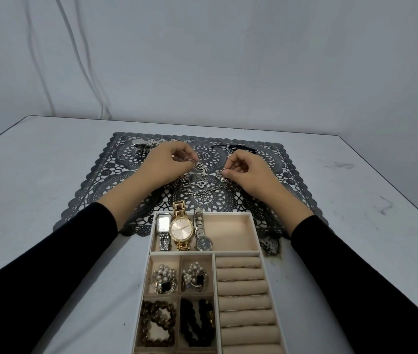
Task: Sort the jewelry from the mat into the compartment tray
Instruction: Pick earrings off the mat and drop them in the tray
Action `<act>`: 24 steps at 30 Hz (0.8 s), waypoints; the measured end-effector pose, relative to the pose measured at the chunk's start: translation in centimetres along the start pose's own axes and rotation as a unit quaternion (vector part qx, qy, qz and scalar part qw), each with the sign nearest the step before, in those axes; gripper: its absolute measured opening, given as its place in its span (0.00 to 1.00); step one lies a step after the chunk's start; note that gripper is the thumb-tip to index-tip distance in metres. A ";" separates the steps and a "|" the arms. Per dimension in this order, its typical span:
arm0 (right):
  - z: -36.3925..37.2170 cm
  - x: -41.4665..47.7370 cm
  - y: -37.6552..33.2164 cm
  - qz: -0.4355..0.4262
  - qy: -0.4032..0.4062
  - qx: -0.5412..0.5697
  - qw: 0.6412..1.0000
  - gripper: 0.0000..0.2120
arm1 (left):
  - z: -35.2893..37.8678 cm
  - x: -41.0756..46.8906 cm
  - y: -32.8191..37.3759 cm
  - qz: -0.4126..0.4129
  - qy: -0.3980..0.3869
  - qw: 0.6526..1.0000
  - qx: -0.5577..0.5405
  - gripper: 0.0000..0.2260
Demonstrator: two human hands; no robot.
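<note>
A silver charm bracelet [201, 185] with a heart charm lies on the black lace mat [274, 175]. My left hand [167, 162] pinches one end of it and my right hand [246, 172] pinches the other end. The beige compartment tray [231, 233] sits in front of the mat. Its top compartment holds three watches [181, 231]. Smaller compartments hold pearl brooches [163, 278] and bead bracelets [158, 323]. Ring rolls [243, 290] fill the right side.
More silver pieces [143, 144] lie at the mat's far left corner, and a black cord item [236, 148] at its far right. The grey table [37, 187] ends at a wall behind the mat.
</note>
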State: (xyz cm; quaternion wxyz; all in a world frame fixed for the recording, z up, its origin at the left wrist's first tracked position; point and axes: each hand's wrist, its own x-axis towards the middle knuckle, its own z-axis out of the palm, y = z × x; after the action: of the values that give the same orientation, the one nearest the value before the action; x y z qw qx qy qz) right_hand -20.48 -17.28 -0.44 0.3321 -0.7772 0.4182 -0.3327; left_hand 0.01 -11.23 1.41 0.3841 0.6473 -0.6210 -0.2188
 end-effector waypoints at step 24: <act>-1.8 -2.7 -4.1 0.010 0.098 0.137 0.986 0.05 | -1.6 -4.1 2.2 0.030 0.111 0.978 -0.173 0.07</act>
State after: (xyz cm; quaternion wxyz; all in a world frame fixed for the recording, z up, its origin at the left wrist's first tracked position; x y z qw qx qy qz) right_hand -21.35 -13.58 3.16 0.3962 -0.6841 0.4067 -0.4578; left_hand -0.74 -6.71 3.32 0.5631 0.5728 -0.5462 -0.2376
